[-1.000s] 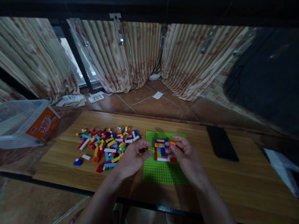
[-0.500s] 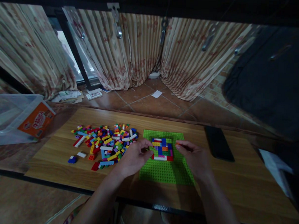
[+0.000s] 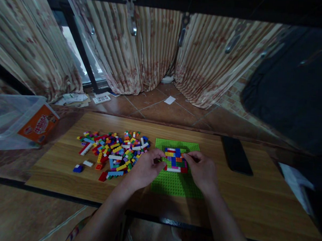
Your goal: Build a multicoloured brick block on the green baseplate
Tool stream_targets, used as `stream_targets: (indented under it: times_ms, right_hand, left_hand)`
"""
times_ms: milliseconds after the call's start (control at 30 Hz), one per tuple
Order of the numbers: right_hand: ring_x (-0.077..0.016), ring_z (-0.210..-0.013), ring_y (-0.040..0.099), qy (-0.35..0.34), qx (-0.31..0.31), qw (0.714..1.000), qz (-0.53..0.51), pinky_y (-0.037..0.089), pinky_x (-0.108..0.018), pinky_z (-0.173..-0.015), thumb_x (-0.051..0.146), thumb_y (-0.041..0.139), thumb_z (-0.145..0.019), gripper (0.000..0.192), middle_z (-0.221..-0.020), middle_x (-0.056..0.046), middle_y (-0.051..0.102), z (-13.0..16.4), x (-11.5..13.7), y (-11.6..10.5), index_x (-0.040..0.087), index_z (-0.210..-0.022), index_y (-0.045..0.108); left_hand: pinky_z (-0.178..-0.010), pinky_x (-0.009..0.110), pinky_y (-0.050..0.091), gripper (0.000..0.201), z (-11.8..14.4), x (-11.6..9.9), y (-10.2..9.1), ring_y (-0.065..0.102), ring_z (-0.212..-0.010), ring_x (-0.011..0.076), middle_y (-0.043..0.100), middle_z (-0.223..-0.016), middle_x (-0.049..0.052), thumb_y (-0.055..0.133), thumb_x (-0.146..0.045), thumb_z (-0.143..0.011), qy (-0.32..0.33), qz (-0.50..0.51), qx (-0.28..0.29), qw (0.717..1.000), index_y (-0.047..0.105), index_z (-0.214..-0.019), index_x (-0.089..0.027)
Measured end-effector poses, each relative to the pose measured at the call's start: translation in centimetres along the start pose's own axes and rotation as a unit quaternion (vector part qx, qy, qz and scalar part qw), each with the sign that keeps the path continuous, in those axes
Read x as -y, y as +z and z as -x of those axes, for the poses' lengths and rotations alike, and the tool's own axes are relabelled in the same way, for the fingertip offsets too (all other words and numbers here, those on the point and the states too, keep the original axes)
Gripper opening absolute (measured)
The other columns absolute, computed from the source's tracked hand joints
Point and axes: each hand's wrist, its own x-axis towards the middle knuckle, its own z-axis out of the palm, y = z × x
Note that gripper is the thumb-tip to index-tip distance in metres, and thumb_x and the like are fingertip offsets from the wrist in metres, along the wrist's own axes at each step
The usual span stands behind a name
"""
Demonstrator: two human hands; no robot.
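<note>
**Both hands at the brick panel on the green baseplate**

The flat green studded plastic baseplate (image 3: pixel 174 185) lies on the light wooden tabletop (image 3: pixel 253 202), a little right of the table's middle. On its far half sits a low multicoloured panel of small plastic bricks (image 3: pixel 175 160), with red, blue, yellow, orange, green and white pieces visible.

The left hand (image 3: pixel 145 169) rests at the panel's left edge, fingers curled narrow, thumb and forefinger tips touching the bricks there; whether a loose piece is pinched between them cannot be told. The right hand (image 3: pixel 201 170) sits at the panel's right edge, fingers drawn together, tips pressed against the upper right of the panel beside an orange brick.

Just left of the baseplate lies a loose heap of small mixed-colour plastic bricks (image 3: pixel 114 150). A clear plastic storage tub with an orange label (image 3: pixel 22 123) stands at the table's far left. A flat black rectangular phone (image 3: pixel 236 155) lies well right of the baseplate.
</note>
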Motion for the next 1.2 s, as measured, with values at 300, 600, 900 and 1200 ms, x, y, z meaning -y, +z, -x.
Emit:
stream_targets:
  times_ms: [300,600,900,1200]
  right_hand:
    - [-0.0226,-0.073,0.064,0.003,0.017,1.000,0.022,0.044,-0.036,-0.070,0.050,0.059,-0.081,0.034,-0.083,-0.008,0.073,0.11,-0.42,-0.12,0.020,-0.082,0.074]
    - [-0.0206,-0.069,0.062,-0.017,0.017,0.995,0.094,0.044,-0.034,-0.068,0.045,0.061,-0.080,0.030,-0.088,-0.007,0.073,0.29,-0.10,0.17,0.018,-0.086,0.072]
    - [-0.0222,-0.073,0.062,-0.053,0.000,0.978,0.201,0.043,-0.034,-0.071,0.038,0.057,-0.084,0.025,-0.087,-0.007,0.071,0.85,0.42,0.50,0.017,-0.084,0.070]
    - [-0.0217,-0.075,0.062,-0.071,-0.003,0.977,0.200,0.043,-0.034,-0.071,0.038,0.056,-0.084,0.026,-0.087,-0.007,0.071,0.91,0.44,0.59,0.017,-0.085,0.071]
  left_hand:
    - [-0.066,0.027,0.045,0.012,0.11,-0.13,-0.11,0.061,-0.072,0.0165,0.066,-0.080,0.003,0.057,-0.023,-0.082,0.007,-0.022,-0.003,1.000,0.064,-0.090,-0.017]
    - [-0.065,0.027,0.045,0.015,0.21,0.20,-0.01,0.061,-0.071,0.0166,0.066,-0.080,0.003,0.055,-0.022,-0.083,0.013,-0.069,-0.007,0.997,0.063,-0.095,-0.017]
    - [-0.065,0.027,0.046,0.017,0.43,-0.26,-0.02,0.062,-0.072,0.0163,0.067,-0.082,0.003,0.055,-0.021,-0.083,-0.003,-0.059,0.000,0.998,0.063,-0.097,-0.017]
    - [-0.065,0.027,0.046,0.016,0.54,-0.31,-0.21,0.062,-0.072,0.0158,0.066,-0.083,0.002,0.054,-0.021,-0.083,0.000,-0.073,-0.002,0.997,0.063,-0.096,-0.017]
